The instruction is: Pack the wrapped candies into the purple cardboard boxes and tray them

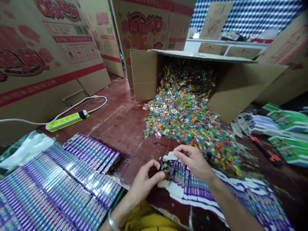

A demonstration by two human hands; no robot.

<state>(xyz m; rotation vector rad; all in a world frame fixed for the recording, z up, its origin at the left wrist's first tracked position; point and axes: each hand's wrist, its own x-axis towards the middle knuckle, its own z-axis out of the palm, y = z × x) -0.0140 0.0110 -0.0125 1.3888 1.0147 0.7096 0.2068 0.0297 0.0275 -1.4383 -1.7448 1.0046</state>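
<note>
Centrally, my left hand (145, 180) pinches a purple carton (166, 168) at the left end of a fanned row (199, 187), thumb and finger slightly parted around it; my right hand (198, 164) nips a white flap (170, 156). Uneven pulling could crease the flap or drag neighbouring cartons askew.

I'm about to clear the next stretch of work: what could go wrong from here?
1. The candy packets spill loosely from the cardboard box and may slide onto the open cartons nearby.
2. The right hand is at a white flap, which could crease if forced.
3. The wrist of the left hand is close to the purple boxes; an outward sweep might knock their rows askew.
</note>
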